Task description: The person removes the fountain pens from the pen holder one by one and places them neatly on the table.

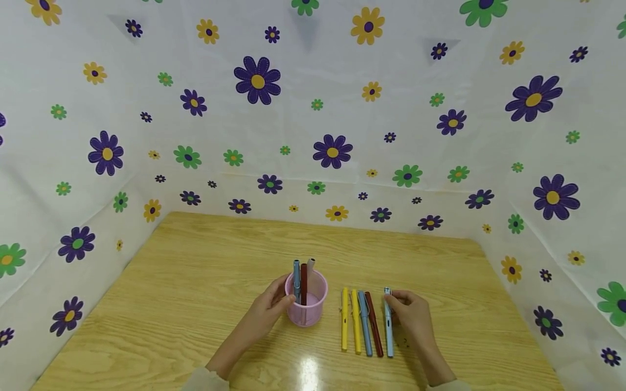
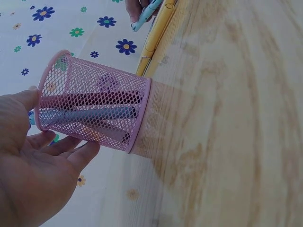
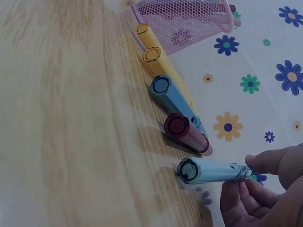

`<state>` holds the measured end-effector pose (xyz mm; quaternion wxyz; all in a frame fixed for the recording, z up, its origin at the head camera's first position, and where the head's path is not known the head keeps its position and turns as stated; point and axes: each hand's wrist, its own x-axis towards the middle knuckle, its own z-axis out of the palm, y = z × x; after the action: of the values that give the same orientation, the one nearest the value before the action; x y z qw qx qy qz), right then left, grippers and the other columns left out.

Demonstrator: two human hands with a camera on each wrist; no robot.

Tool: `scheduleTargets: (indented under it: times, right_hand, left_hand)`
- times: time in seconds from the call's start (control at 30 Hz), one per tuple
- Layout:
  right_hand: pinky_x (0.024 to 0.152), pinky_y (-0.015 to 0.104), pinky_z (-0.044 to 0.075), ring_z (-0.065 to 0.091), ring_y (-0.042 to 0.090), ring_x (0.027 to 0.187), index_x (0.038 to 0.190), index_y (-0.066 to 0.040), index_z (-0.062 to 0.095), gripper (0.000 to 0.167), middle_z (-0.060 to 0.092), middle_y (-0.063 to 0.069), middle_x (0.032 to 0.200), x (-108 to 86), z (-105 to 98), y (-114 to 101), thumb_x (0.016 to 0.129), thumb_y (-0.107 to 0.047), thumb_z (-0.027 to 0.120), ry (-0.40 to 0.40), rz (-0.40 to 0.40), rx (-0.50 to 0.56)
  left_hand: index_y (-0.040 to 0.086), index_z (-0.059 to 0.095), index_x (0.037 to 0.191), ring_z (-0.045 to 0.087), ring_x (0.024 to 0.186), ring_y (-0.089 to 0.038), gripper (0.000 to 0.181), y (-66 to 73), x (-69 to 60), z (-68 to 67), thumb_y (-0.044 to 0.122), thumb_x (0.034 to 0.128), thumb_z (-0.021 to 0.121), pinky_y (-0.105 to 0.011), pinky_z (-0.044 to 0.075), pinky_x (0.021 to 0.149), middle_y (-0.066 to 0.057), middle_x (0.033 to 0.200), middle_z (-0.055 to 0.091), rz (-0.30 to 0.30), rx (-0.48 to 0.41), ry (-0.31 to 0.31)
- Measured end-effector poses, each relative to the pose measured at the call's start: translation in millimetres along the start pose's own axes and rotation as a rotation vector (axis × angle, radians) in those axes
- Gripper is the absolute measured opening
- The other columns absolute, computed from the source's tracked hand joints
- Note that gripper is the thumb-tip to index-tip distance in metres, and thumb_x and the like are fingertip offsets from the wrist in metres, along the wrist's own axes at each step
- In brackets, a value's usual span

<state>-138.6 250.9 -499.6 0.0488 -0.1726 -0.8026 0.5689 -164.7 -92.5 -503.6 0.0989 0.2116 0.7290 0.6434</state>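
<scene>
My left hand (image 1: 264,315) grips a pink mesh pen cup (image 1: 313,314), thumb at the rim and fingers along its side. The cup stands upright on the table, and a blue pen (image 1: 296,271), a dark red pen (image 1: 304,282) and a pale pen (image 1: 311,265) lean inside it. To the right, my right hand (image 1: 413,317) pinches the clip end of a light blue pen (image 3: 213,171) between thumb and fingers. Beside that pen lie a dark red pen (image 1: 375,328), a blue pen (image 1: 365,328) and two yellow pens (image 1: 344,326), roughly side by side.
The wooden table (image 1: 210,255) has light grain. White cloth with printed flowers (image 1: 332,108) rises along its back and both sides. Small dark marks (image 1: 403,342) show on the table by the right hand.
</scene>
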Motion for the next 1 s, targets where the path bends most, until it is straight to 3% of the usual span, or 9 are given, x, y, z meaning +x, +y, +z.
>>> scheduleTargets:
  times: [0.27, 0.47, 0.77, 1.0]
  right_hand:
    - [0.057, 0.026, 0.058, 0.063, 0.016, 0.072, 0.122, 0.010, 0.067, 0.035, 0.071, 0.012, 0.091, 0.2, 2, 3, 0.099, -0.016, 0.073, -0.025, -0.026, -0.010]
    - [0.058, 0.026, 0.059, 0.065, 0.019, 0.071, 0.122, 0.011, 0.066, 0.030, 0.070, 0.016, 0.089, -2.7, 3, 2, 0.101, -0.009, 0.068, -0.040, -0.046, 0.036]
    - [0.056, 0.024, 0.056, 0.064, 0.018, 0.070, 0.121, 0.011, 0.068, 0.027, 0.070, 0.016, 0.090, -4.4, 4, -3, 0.100, -0.007, 0.067, -0.021, -0.056, 0.003]
    - [0.064, 0.025, 0.061, 0.067, 0.023, 0.079, 0.124, 0.009, 0.067, 0.030, 0.070, 0.019, 0.097, -6.4, 7, -13, 0.102, -0.012, 0.066, -0.023, -0.055, 0.022]
  left_hand:
    - [-0.002, 0.032, 0.159, 0.039, 0.146, -0.040, 0.059, -0.8, -0.4, 0.2, 0.019, 0.1091, 0.055, -0.037, 0.034, 0.120, -0.028, 0.156, 0.041, 0.009, -0.004, -0.008]
    - [-0.001, 0.032, 0.159, 0.039, 0.146, -0.039, 0.058, -1.2, 0.0, 0.0, 0.019, 0.1089, 0.056, -0.036, 0.033, 0.120, -0.027, 0.157, 0.041, 0.004, -0.007, -0.002]
    - [-0.002, 0.030, 0.159, 0.038, 0.147, -0.040, 0.059, -0.2, 0.1, -0.2, 0.020, 0.1095, 0.055, -0.037, 0.032, 0.120, -0.029, 0.157, 0.039, 0.010, -0.001, -0.012]
    - [-0.002, 0.031, 0.159, 0.039, 0.146, -0.040, 0.058, -1.0, 0.0, -0.8, 0.018, 0.1093, 0.055, -0.037, 0.033, 0.120, -0.028, 0.157, 0.040, 0.010, 0.001, -0.011]
